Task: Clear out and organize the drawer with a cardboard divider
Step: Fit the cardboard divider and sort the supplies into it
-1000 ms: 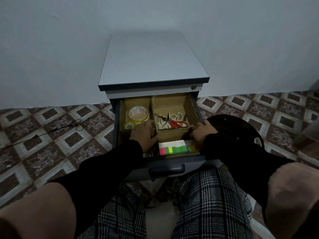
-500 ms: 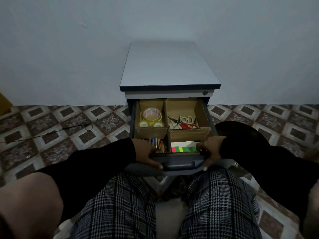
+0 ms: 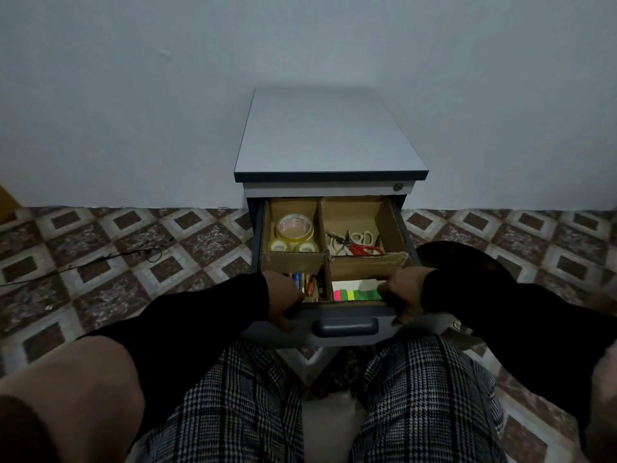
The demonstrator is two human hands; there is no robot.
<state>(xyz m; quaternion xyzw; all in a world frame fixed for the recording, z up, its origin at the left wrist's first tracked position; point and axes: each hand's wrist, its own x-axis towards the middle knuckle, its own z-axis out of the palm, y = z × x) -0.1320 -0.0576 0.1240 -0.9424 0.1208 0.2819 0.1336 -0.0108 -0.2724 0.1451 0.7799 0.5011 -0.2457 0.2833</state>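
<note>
Gripping the dark grey drawer front (image 3: 345, 320) at both ends: left hand (image 3: 283, 300) and right hand (image 3: 404, 292) clenching over its top edge. Sitting open below the grey cabinet top (image 3: 329, 135), brown cardboard divider (image 3: 325, 259) inside, separating tape rolls (image 3: 294, 228), red-handled scissors (image 3: 362, 247), coloured sticky notes (image 3: 355, 294).

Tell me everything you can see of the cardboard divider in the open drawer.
The cardboard divider is plain brown corrugated board, standing upright inside the drawer and splitting it into four compartments. Back left holds tape rolls, back right scissors, front left batteries and small items, front right coloured sticky notes. The cross wall's top edge looks slightly bent and frayed near the right hand.
</note>
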